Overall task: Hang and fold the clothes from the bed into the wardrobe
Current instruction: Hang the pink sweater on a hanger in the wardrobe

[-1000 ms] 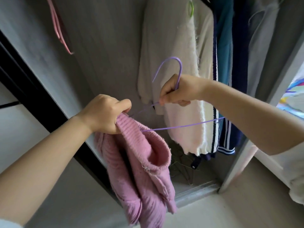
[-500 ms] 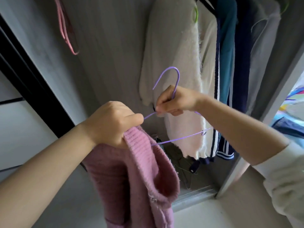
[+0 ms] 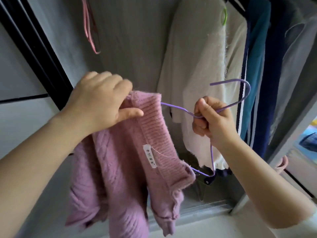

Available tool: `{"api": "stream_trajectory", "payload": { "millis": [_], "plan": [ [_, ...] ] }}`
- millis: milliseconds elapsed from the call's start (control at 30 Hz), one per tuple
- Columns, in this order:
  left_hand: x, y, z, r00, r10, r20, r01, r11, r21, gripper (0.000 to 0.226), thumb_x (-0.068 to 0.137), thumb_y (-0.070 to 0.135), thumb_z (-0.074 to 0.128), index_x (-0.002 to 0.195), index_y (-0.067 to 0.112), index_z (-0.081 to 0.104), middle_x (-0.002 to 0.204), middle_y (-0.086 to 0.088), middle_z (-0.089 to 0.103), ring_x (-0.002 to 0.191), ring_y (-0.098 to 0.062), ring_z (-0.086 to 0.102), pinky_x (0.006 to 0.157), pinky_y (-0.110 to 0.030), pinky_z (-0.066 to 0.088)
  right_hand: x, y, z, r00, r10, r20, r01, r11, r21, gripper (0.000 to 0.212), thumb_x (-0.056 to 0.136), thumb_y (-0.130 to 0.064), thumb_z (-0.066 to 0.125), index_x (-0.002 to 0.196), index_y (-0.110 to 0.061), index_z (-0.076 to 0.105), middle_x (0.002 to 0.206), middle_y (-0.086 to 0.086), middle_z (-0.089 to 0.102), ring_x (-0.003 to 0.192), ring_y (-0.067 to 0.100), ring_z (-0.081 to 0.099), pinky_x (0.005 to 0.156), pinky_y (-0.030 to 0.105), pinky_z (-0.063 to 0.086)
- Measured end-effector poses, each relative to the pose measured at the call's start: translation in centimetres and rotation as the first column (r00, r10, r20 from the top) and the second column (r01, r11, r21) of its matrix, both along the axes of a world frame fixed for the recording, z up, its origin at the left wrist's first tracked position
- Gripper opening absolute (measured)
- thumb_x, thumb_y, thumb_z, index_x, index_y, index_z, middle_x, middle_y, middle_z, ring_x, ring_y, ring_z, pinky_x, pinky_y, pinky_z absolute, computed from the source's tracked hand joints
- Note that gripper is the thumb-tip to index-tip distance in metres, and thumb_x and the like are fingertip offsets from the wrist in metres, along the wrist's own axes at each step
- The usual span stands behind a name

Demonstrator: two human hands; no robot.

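While we are threading the purple wire hanger (image 3: 204, 114) into the pink knit sweater (image 3: 123, 169), our left hand (image 3: 101, 103) is gripping the ribbed collar, fingers curled over the top edge and thumb pressing the front. Our right hand (image 3: 212, 121) is clenching the hanger at its neck, just below the hook, which is pointing up and left. One hanger arm is running into the collar opening; the other corner is showing bare beside the sweater's lower ribbed edge. The sweater is hanging in the air in front of the open wardrobe (image 3: 130, 40), with its white label (image 3: 150, 155) facing us.

To do this well, we are judging that the left hand should be holding the collar wide while the right is tilting the hanger so the bare corner slips in too; the loose knit looks liable to snag on the wire tip, so a slow feed seems wise.

For room, the cream fluffy sweater (image 3: 197, 74) is hanging just behind the hanger, with teal and navy garments (image 3: 257, 66) packed to its right. The gap left of the cream sweater, against the grey side panel, is looking like the open stretch. A pink hanger (image 3: 89, 31) is dangling near that panel, and the black door frame (image 3: 39, 54) is edging the left.
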State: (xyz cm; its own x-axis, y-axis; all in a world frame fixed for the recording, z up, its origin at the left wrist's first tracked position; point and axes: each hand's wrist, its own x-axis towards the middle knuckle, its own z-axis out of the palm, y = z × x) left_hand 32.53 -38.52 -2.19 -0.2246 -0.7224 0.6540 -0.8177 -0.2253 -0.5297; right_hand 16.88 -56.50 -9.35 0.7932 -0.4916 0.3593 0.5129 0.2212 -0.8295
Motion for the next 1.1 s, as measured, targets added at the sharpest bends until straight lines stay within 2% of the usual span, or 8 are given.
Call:
{"api": "stream_trajectory", "payload": {
  "millis": [133, 567, 700, 800, 867, 933, 1000, 1100],
  "plan": [
    [0.6, 0.2, -1.1, 1.000, 0.012, 0.008, -0.013, 1.000, 0.016, 0.069, 0.095, 0.055, 0.020, 0.052, 0.005, 0.043, 0.042, -0.010, 0.045, 0.033, -0.027, 0.049, 0.036, -0.023, 0.035, 0.7, 0.1, 0.4, 0.999, -0.016, -0.046, 0.009, 0.989, -0.148, 0.026, 0.080, -0.018, 0.041, 0.057, -0.009, 0.046, 0.036, -0.010, 0.034, 0.027, 0.003, 0.025, 0.038, 0.007, 0.022],
    [-2.7, -2.9, -4.4, 0.981, 0.106, -0.162, -0.106, 0.994, 0.009, 0.051, 0.081, 0.045, 0.042, 0.049, 0.005, 0.046, 0.038, -0.009, 0.046, 0.028, -0.027, 0.047, 0.035, -0.021, 0.033, 3.1, 0.0, 1.6, 0.966, -0.029, -0.258, -0.082, 0.908, -0.410, 0.038, 0.098, -0.008, 0.039, 0.060, -0.011, 0.035, 0.038, -0.011, 0.035, 0.031, 0.002, 0.027, 0.034, 0.012, 0.020],
    [-1.1, -2.1, -4.6, 0.944, 0.204, -0.261, -0.195, 0.979, 0.058, 0.052, 0.081, 0.045, 0.046, 0.051, 0.002, 0.048, 0.039, -0.015, 0.049, 0.028, -0.033, 0.047, 0.033, -0.027, 0.037, 3.1, -1.4, 2.6, 0.872, -0.489, 0.032, 0.325, 0.528, -0.785, 0.027, 0.077, -0.040, 0.064, 0.071, -0.016, 0.053, 0.060, -0.007, 0.052, 0.053, 0.006, 0.049, 0.053, 0.021, 0.041],
    [0.1, -1.1, -4.5, 0.861, 0.297, -0.412, -0.288, 0.954, 0.086, 0.053, 0.085, 0.040, 0.059, 0.057, -0.004, 0.051, 0.051, -0.028, 0.055, 0.044, -0.045, 0.055, 0.044, -0.032, 0.033, 1.5, -2.1, 1.2, 0.639, -0.633, 0.437, 0.687, 0.214, -0.694, 0.032, 0.082, -0.028, 0.056, 0.076, 0.003, 0.059, 0.070, 0.015, 0.059, 0.065, 0.017, 0.052, 0.063, 0.018, 0.040],
    [1.1, -0.5, -4.7, 0.814, 0.287, -0.505, -0.309, 0.950, 0.041, 0.058, 0.084, 0.049, 0.056, 0.058, -0.002, 0.048, 0.061, -0.032, 0.057, 0.057, -0.049, 0.056, 0.051, -0.034, 0.028, 0.7, -1.4, -1.7, 0.799, -0.482, 0.360, 0.518, 0.247, -0.819, 0.032, 0.082, -0.026, 0.053, 0.082, 0.005, 0.062, 0.075, 0.014, 0.063, 0.070, 0.014, 0.051, 0.068, 0.009, 0.037],
    [2.0, 0.0, -4.7, 0.783, 0.260, -0.566, -0.331, 0.943, -0.026, 0.061, 0.079, 0.061, 0.038, 0.055, 0.005, 0.040, 0.061, -0.032, 0.055, 0.058, -0.046, 0.055, 0.052, -0.034, 0.026, 1.0, -0.2, -5.0, 0.948, -0.319, 0.011, 0.099, 0.259, -0.961, 0.043, 0.075, -0.034, 0.056, 0.100, 0.000, 0.064, 0.087, 0.003, 0.068, 0.081, 0.007, 0.052, 0.080, 0.008, 0.037],
    [2.5, 0.2, -4.9, 0.759, 0.209, -0.616, -0.330, 0.940, -0.088, 0.059, 0.075, 0.062, 0.024, 0.052, 0.009, 0.033, 0.057, -0.030, 0.053, 0.054, -0.041, 0.051, 0.052, -0.032, 0.024, 1.0, 0.5, -7.4, 0.928, -0.259, -0.269, -0.193, 0.285, -0.939, 0.049, 0.069, -0.036, 0.057, 0.109, -0.007, 0.060, 0.086, -0.016, 0.067, 0.087, -0.005, 0.049, 0.084, 0.017, 0.042],
    [3.3, 1.0, -5.2, 0.733, 0.135, -0.667, -0.327, 0.929, -0.172, 0.047, 0.076, 0.060, 0.027, 0.051, 0.020, 0.020, 0.049, -0.023, 0.042, 0.048, -0.033, 0.043, 0.054, -0.030, 0.021, 0.9, -0.4, -8.5, 0.943, -0.192, -0.272, -0.135, 0.526, -0.840, 0.026, 0.070, -0.016, 0.059, 0.094, -0.021, 0.052, 0.073, -0.027, 0.062, 0.067, -0.010, 0.053, 0.066, 0.007, 0.044]
  ]
}}
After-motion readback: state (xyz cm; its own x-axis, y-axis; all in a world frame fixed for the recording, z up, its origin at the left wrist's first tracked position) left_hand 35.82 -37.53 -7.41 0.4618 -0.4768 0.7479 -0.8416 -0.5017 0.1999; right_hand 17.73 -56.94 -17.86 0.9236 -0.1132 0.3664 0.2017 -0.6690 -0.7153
